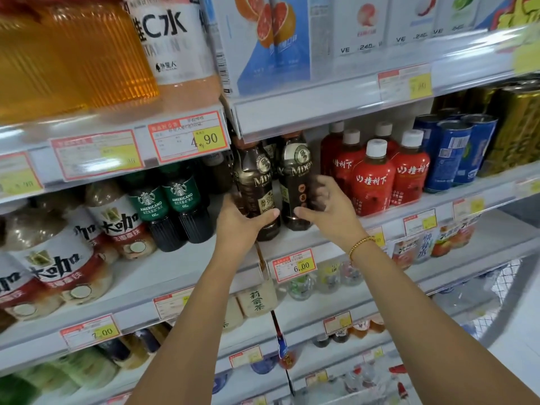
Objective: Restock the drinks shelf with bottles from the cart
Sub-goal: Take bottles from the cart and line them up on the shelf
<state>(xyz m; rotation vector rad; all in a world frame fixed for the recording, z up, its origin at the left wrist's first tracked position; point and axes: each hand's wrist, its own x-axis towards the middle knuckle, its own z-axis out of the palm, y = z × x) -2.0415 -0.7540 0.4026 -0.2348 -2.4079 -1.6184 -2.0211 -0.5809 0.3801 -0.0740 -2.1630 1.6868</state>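
Fingers (320, 190) of the right hand (327, 211) are half curled round the right side of a dark brown plastic coffee bottle (295, 182) with a glossy gold-and-white label; the thumb presses its front. The left hand (236, 226) grips a second, matching bottle (254, 185) low on its body, thumb wrapped across the front. Both bottles are roughly upright, long axis vertical, necks up, side by side at the front of the white shelf (292, 239), between green-labelled black bottles (175, 206) and red white-capped bottles (374, 176).
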